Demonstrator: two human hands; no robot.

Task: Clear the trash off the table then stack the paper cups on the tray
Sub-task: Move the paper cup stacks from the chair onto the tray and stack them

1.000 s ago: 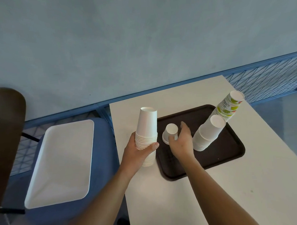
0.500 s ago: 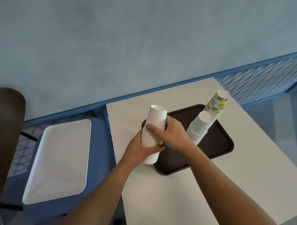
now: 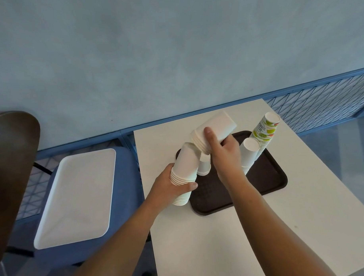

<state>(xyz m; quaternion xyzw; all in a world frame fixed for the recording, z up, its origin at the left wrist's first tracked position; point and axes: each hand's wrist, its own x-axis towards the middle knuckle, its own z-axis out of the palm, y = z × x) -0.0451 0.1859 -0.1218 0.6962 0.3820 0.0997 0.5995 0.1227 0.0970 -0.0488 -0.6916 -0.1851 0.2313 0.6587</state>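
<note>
Your right hand [image 3: 224,157] grips a bundle [image 3: 218,126] just lifted above the stack [image 3: 186,164] your left hand [image 3: 170,186] clasps: 2 piles to tray.

a white rectangular tray [image 3: 75,195] lay flat on a blue padded seat [image 3: 127,177] and covered most of it. its far short side was near the seat's back edge, and its near left corner reached towards the seat's front edge. a dark brown chair back [image 3: 13,164] stood just beside the seat on the left, partly cut off at the side. behind them a blue lattice railing [image 3: 320,100] ran low along a pale blue wall [image 3: 174,55]. grey-blue floor [image 3: 351,156] showed at the far right.
</note>
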